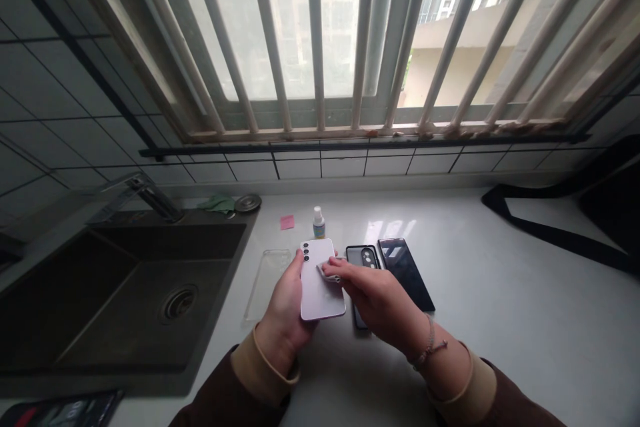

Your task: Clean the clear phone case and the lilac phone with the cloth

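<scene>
A pale lilac phone (pixel 320 300), its back with three camera lenses facing up, is held in my left hand (pixel 286 303), thumb along its left edge. My right hand (pixel 367 290) pinches a small light-grey cloth (pixel 329 276) against the middle of the phone's back. Under and beside my right hand lies a black phone case (pixel 356 255), partly covered. Right of it rests a dark phone (pixel 407 273), screen up. A clear case (pixel 265 283) lies left of my left hand. Just beyond the lilac phone stands a small white-capped spray bottle (pixel 319 223).
On the left is a dark sink (pixel 200 373) with a faucet (pixel 155 197), a green cloth (pixel 219 204) and a metal drain lid (pixel 248 203). A pink note (pixel 287 222) lies near the bottle. A black strap (pixel 540 230) lies at right. Window bars rise behind the counter.
</scene>
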